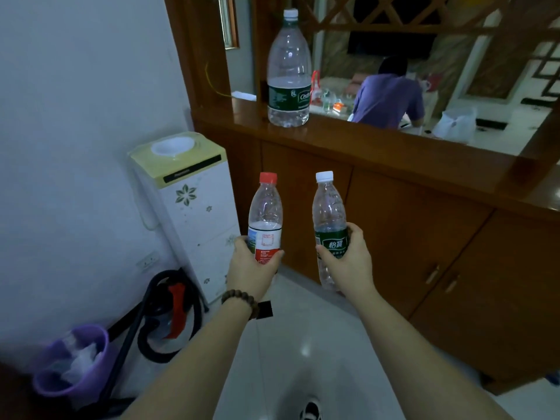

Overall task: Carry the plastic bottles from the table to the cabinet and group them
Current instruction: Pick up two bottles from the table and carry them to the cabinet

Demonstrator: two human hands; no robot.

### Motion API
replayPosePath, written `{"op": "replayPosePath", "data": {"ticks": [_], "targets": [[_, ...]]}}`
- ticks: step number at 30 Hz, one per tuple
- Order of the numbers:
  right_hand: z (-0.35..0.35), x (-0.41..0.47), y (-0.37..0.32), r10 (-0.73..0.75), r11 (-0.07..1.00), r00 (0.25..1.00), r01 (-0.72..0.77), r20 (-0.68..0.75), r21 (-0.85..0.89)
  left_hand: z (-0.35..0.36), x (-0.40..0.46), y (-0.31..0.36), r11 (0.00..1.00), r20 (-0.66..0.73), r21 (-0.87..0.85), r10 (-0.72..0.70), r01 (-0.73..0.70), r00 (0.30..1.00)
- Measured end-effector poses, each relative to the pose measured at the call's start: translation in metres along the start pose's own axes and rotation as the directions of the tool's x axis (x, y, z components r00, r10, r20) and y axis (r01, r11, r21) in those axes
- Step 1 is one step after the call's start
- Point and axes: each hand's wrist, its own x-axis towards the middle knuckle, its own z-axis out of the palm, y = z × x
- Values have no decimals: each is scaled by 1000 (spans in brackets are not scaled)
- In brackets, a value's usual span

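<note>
Head view, carrying stage. The left hand (250, 265) is wrapped around the lower label band of a red-capped bottle (265, 216), and the right hand (345, 259) is wrapped around the green label of a white-capped bottle (328, 222). Both bottles are held upright and apart from each other, in the air in front of the wooden cabinet (394, 225). A large bottle (289, 71) with a green label already stands on the cabinet ledge (378, 140), near its left end; it holds some water in its lower part.

Handling, as judged: the two small bottles look clear and mostly empty, hence light, thin-walled and easily dented. A grip at the label band, as here, suits them, since the ribbed wall is stiffest there and the paper gives friction. Light bottles tip readily, so each base should meet the ledge flat before the fingers let go. Grouping probably means setting them just beside the large bottle.

Surroundings: a water dispenser (188, 189) stands against the wall at left, with a purple bin (72, 359) on the floor.
</note>
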Motion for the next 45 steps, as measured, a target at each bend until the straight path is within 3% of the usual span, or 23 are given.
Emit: {"op": "replayPosePath", "data": {"ticks": [9,17,27,35,45], "targets": [[11,213,1,-11,1000,998,11,-58,11,83,189,75,993,8,-61,101,-100,995],[19,349,-6,-47,998,991,51,-126,26,129,326,128,965,4,-106,242,-240,970],[60,505,-1,-32,996,966,52,-255,72,204,488,164,920,183,-186,378,-346,907],[77,580,15,56,998,962,-46,-268,43,270,560,174,919,225,-137,393,-370,892],[85,583,31,94,995,963,-94,-251,11,286,571,156,933,225,-129,358,-336,906]]}}
